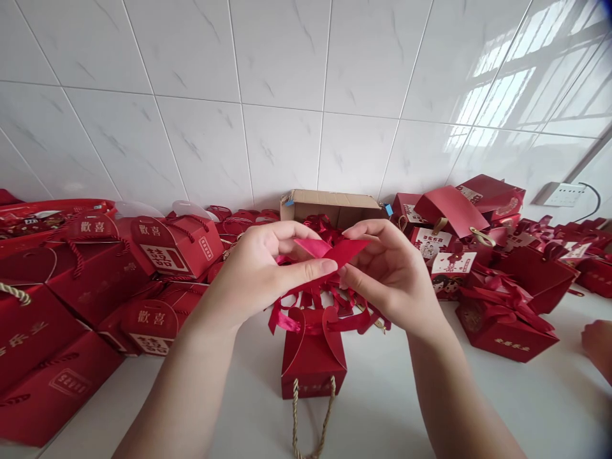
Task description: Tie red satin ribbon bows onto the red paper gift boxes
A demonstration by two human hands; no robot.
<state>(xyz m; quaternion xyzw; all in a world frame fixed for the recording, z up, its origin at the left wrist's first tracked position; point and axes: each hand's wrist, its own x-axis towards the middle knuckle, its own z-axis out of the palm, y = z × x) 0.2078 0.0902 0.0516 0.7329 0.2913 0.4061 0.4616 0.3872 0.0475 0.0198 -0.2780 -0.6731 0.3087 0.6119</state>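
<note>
A red ribbon [354,250] is held between my two hands, its two ends crossing in front of me. My left hand [268,271] pinches it with the thumb laid over the crossing. My right hand [394,277] is closed on the other part, thumb and fingers near the crossing point. Just below stands a small red gift box [313,357], upright, with ribbon threaded at its curved top flaps. A twisted gold cord handle [295,421] hangs from its near side onto the table. Part of the ribbon is hidden behind my fingers.
Many red gift boxes [179,245] are stacked at left, others [509,325] at right. Behind my hands lie loose red ribbons before an open cardboard box [335,199]. Another person's hand [598,347] shows at the right edge. A tiled wall [282,57] closes the back.
</note>
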